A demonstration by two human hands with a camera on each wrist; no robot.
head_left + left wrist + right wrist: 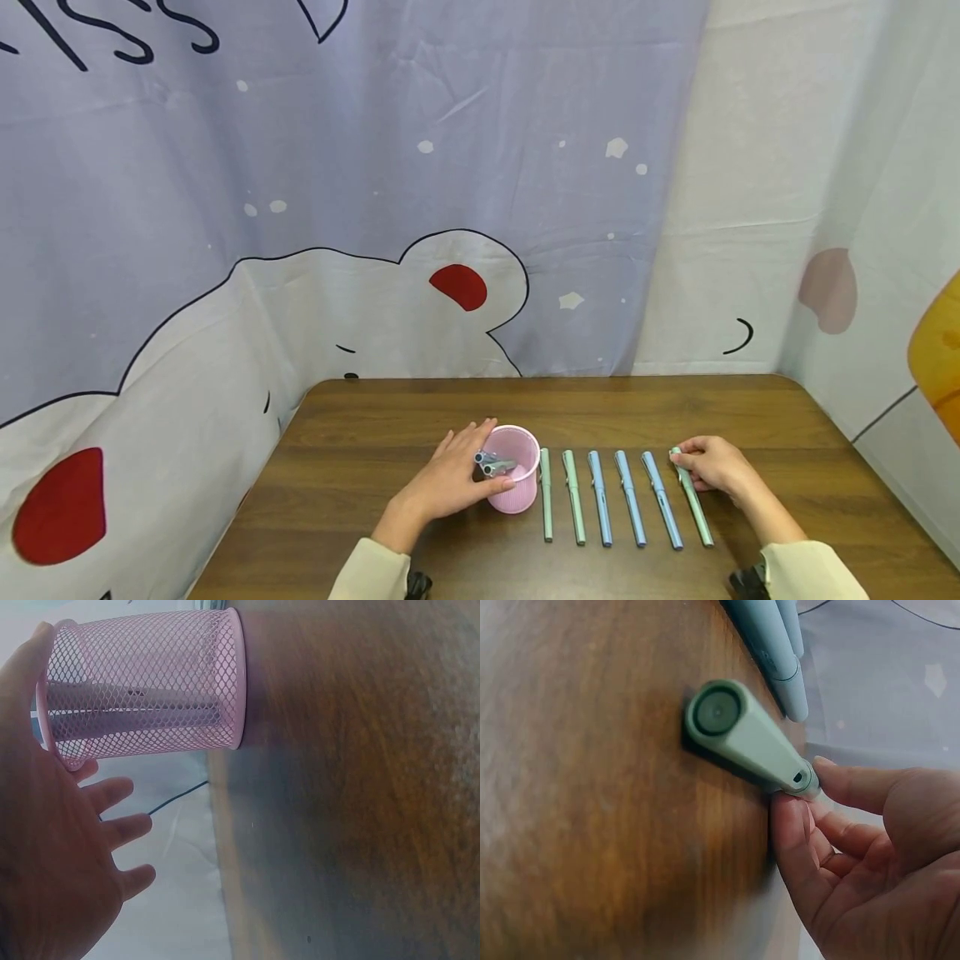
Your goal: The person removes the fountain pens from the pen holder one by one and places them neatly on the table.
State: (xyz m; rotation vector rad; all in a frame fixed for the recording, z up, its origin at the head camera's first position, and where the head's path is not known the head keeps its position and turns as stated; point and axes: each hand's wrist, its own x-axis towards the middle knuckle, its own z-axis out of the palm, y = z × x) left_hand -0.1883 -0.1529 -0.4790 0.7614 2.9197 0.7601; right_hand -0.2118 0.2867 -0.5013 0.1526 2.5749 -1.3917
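"Right hand point(716, 468)?"
"Pinching the rightmost green pen point(696, 504), towards the desk's point(817, 450) right edge."
"Left hand point(444, 482)?"
"Thumb and forefinger grip the pink cup's point(517, 502) rim, other fingers spread. Left wrist view alone shows lower pen barrels point(142, 718) through mesh."

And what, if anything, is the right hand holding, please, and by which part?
The right hand pinches the rightmost green pen near its clip end.

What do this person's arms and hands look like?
The left hand and right hand wear no gloves. The left sleeve and right sleeve look plain and pale cream. One black object shows by each cuff, too cut off to identify.
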